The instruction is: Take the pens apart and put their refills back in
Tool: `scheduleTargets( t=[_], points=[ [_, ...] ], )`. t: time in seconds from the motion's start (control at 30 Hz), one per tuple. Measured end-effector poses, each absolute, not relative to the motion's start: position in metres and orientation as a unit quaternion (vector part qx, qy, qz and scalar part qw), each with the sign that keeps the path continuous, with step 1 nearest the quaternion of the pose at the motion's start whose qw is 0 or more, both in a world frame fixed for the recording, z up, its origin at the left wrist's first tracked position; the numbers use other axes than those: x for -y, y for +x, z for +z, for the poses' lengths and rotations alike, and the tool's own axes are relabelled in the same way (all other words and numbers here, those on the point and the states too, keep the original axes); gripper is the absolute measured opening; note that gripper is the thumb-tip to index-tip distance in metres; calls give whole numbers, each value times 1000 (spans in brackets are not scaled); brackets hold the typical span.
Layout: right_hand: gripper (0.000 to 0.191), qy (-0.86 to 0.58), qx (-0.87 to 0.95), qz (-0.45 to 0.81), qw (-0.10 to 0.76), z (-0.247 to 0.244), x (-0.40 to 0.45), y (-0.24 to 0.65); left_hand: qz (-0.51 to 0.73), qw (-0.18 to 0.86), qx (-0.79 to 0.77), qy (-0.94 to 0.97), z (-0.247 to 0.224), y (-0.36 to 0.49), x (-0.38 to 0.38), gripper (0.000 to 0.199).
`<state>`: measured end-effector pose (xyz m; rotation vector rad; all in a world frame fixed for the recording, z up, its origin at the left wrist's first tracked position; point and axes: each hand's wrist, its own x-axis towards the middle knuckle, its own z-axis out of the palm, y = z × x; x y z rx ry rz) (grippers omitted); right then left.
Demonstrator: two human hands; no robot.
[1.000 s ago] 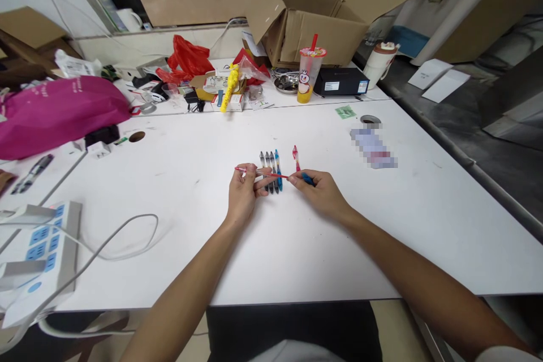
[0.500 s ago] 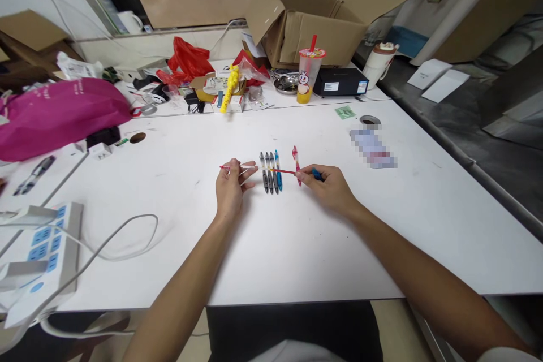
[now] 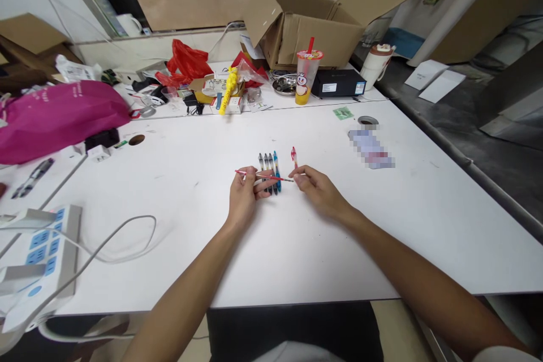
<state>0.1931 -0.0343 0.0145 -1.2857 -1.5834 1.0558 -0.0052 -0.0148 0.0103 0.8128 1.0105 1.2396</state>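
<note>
My left hand pinches a slim, clear-and-red pen barrel between thumb and fingers. A red refill sticks out of its right end, its greyish tip beside my right fingertips. My right hand is closed, thumb against index finger; what it holds is hidden. Behind my left fingers lies a row of pens: several grey-black ones and a blue one. Another red pen lies just beyond my right fingers, its lower part covered by them.
A power strip with a looping white cable sits at left, near a magenta bag. Along the back stand a drink cup, a black box and an open carton. A tape roll lies at right.
My left hand has moved right and slightly nearer, and less of the refill sticks out of the barrel. The blue piece seen in my right hand is now out of sight.
</note>
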Motion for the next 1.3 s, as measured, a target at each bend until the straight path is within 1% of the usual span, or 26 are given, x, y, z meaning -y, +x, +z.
scheduleTargets(
  t=[0.1,0.2,0.4,0.57,0.67,0.77,0.83,0.9,0.97,1.07,1.3],
  points=[
    [31,-508,635,407,415,16,33,198,555,615,-442,344,12,-10,12,38],
    [27,-517,652,384,400,16,31,201,558,616,-440,341,12,-11,10,36],
    [27,-518,654,388,392,15,32,198,555,618,-441,340,10,-7,11,38],
    [25,-488,669,384,410,12,32,195,539,630,-432,355,9,-4,14,41],
    [30,-462,701,365,402,9,33,194,541,625,-436,356,7,-2,15,41],
    [34,-475,677,388,408,7,33,192,527,622,-440,375,7,-1,18,41],
    [32,-491,632,432,416,6,35,190,514,624,-444,387,8,1,19,42],
    [29,-498,611,465,403,7,37,189,507,627,-443,392,10,2,21,43],
    [31,-498,620,459,396,9,38,187,507,627,-440,396,11,2,21,42],
    [27,-487,640,423,417,9,39,186,517,617,-440,399,11,1,20,40],
    [25,-494,651,417,397,8,37,188,531,599,-454,390,7,-1,17,38]
  ],
)
